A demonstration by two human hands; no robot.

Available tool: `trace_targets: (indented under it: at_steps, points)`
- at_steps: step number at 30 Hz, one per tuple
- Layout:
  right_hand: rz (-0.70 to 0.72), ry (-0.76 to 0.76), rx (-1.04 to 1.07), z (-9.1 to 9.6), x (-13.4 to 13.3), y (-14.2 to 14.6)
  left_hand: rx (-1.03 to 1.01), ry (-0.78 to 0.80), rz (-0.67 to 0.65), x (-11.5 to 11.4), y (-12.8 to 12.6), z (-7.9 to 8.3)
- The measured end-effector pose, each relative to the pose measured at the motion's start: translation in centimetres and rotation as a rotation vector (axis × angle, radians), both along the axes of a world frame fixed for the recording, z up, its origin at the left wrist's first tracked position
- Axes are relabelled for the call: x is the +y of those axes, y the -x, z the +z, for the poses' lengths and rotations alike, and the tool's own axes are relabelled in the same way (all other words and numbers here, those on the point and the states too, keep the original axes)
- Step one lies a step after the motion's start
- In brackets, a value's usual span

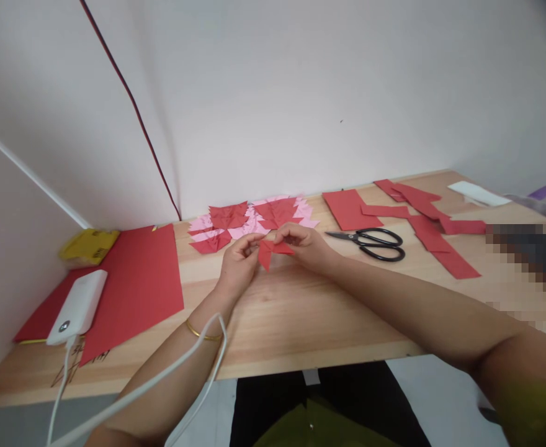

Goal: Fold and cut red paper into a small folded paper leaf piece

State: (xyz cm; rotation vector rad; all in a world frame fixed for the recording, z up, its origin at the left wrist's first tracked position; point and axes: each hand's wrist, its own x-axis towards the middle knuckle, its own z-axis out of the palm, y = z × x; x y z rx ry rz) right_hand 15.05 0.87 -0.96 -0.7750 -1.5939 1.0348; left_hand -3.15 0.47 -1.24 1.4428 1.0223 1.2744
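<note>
Between both hands, just above the table, is a small folded piece of red paper (268, 251) with a pointed flap hanging down. My left hand (240, 261) pinches its left side, fingers closed. From the other side my right hand (303, 245) grips the top and right part, thumb and fingers pressed together. Behind the hands lie folded red paper pieces (229, 215) and pink paper pieces (254, 222) with pointed edges. Black-handled scissors (370, 242) rest to the right of my right hand, blades toward it.
Red strips (434, 236) and a red sheet (350, 210) lie at the right, near a white strip (478, 193). At the left, a white power bank (78, 307) and a yellow packet (90, 246) rest on large red paper (147, 285). A white cable (147, 388) crosses my left forearm.
</note>
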Motion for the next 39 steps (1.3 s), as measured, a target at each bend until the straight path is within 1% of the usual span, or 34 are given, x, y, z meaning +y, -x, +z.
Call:
trace_targets:
  at_steps: [4,8,10,13,16,20,23,26,29,33,36,39]
  points:
    - [-0.065,-0.073,-0.031,0.2,0.0,-0.1,0.010,-0.063,0.003,0.0,0.1,0.1]
    - [-0.054,-0.036,-0.044,0.2,0.0,-0.1,0.137,-0.116,0.011,-0.4,0.2,0.7]
    - [-0.014,0.005,-0.041,0.3,-0.1,0.0,0.178,-0.087,-0.005,-0.6,0.3,0.9]
    - [0.057,0.074,-0.026,0.7,-0.2,0.0,0.150,-0.009,-0.035,-0.6,0.2,1.0]
    - [0.113,0.106,-0.017,1.1,-0.4,-0.1,0.135,0.039,-0.082,-0.6,0.1,1.1]
    - [0.146,0.143,-0.007,1.2,-0.6,-0.1,0.153,0.041,-0.112,-1.0,-0.1,1.5]
    - [0.146,0.194,0.030,0.7,-0.7,0.1,0.198,0.047,-0.124,-1.2,-0.2,1.8]
    - [0.148,0.205,0.050,0.3,-0.6,0.2,0.230,0.016,-0.144,-1.2,-0.2,1.7]
    - [0.127,0.202,0.039,0.2,-0.6,0.2,0.198,-0.001,-0.158,-1.1,-0.3,1.3]
    - [0.113,0.217,0.015,0.4,-0.5,0.1,0.121,0.072,-0.162,-1.1,-0.4,0.9]
    - [0.112,0.216,0.009,0.6,-0.6,0.1,0.072,0.068,-0.153,-1.1,-0.4,1.1]
    - [0.123,0.195,-0.041,0.8,-0.7,0.2,0.105,0.026,-0.127,-1.3,-0.4,1.4]
